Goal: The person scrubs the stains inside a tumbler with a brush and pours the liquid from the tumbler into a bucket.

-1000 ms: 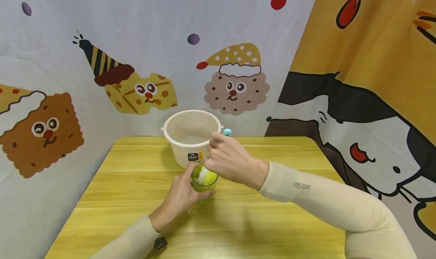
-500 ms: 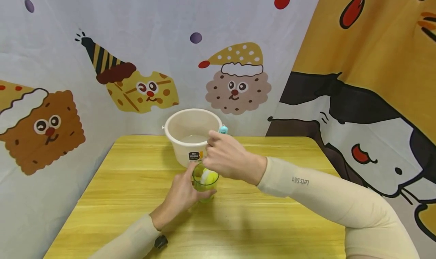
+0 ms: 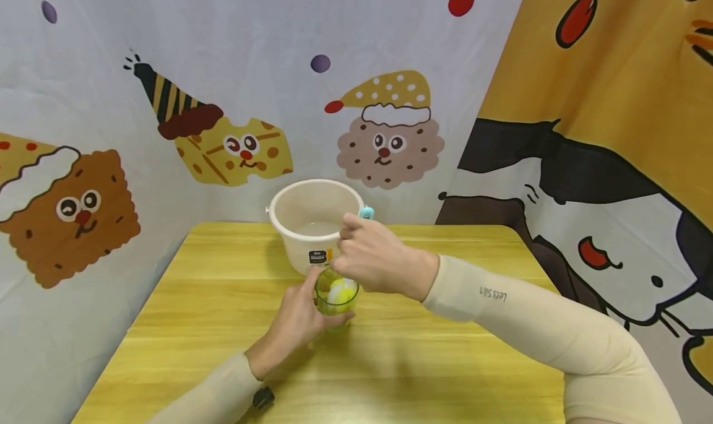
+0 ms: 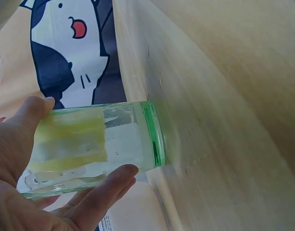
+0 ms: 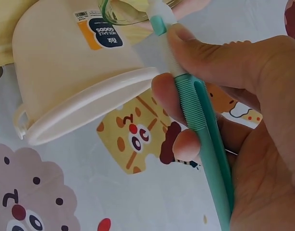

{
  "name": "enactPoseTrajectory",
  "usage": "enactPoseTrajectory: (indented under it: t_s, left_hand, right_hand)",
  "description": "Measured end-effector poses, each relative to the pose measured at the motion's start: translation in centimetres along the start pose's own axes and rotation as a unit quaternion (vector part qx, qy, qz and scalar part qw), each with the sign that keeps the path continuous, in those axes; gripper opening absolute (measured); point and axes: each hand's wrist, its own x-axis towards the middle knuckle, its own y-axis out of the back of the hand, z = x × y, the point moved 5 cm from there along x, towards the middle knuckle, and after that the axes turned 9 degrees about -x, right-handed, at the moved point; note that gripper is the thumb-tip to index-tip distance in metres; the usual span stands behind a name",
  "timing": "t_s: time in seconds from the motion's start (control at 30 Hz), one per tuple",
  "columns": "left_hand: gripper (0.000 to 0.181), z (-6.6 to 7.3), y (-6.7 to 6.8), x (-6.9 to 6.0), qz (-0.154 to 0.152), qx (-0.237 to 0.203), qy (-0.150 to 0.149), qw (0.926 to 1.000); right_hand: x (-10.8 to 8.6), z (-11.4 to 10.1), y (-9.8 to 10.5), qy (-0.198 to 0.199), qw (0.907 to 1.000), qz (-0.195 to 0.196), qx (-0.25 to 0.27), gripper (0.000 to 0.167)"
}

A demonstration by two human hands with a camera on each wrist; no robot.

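Observation:
A clear green-tinted glass (image 4: 126, 139) stands on the table, and my left hand (image 3: 295, 319) grips it with thumb and fingers round its sides. Inside the glass sits the yellow and white sponge head (image 3: 341, 293) of a cup brush. My right hand (image 3: 381, 260) holds the brush by its teal handle (image 5: 198, 115), with thumb and fingers wrapped round it, above the glass. The handle's end pokes out past my fist in the head view. Most of the handle is hidden by my right hand there. Some drops show on the glass wall in the left wrist view.
A white plastic bucket (image 3: 295, 238) with a black and orange label stands just behind the glass. A small black object (image 3: 263, 398) lies by my left wrist on the yellow wood-grain table (image 3: 223, 275). A cartoon-printed cloth (image 3: 245, 52) hangs behind the table.
Inside the glass the sponge head has turned, its white and yellow parts changing places. My right hand has shifted only slightly; my left hand keeps holding the glass in place.

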Motion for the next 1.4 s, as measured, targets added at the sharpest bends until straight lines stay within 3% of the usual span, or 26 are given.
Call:
enactPoseTrajectory:
  t_s: [0.33,0.57,0.83,1.13,1.4]
  left_hand:
    - [0.101,-0.3,-0.4,-0.1,-0.001,0.001,0.006,1.0]
    - [0.101,-0.2,-0.1,0.1,-0.001,0.007,0.001,1.0]
    - [0.099,-0.3,-0.1,0.1,-0.003,0.0,0.013,0.9999]
    - [0.099,-0.4,0.0,0.0,-0.006,-0.011,0.028,0.9995]
    - [0.099,-0.3,0.0,0.0,-0.008,-0.012,0.032,0.9994]
  right_hand:
    - [-0.5,-0.3,-0.4,0.008,0.9997,0.016,0.014,0.02]
    - [-1.0,-0.2,-0.8,0.019,0.9982,0.057,-0.002,0.017]
    - [-1.4,-0.2,-1.2,0.03,0.9945,0.1,-0.005,0.025]
    - [-2.1,-0.5,-1.3,0.016,0.9887,0.148,-0.014,0.027]
    - [-2.8,-1.0,-1.2,-0.009,0.9864,0.163,-0.015,0.026]
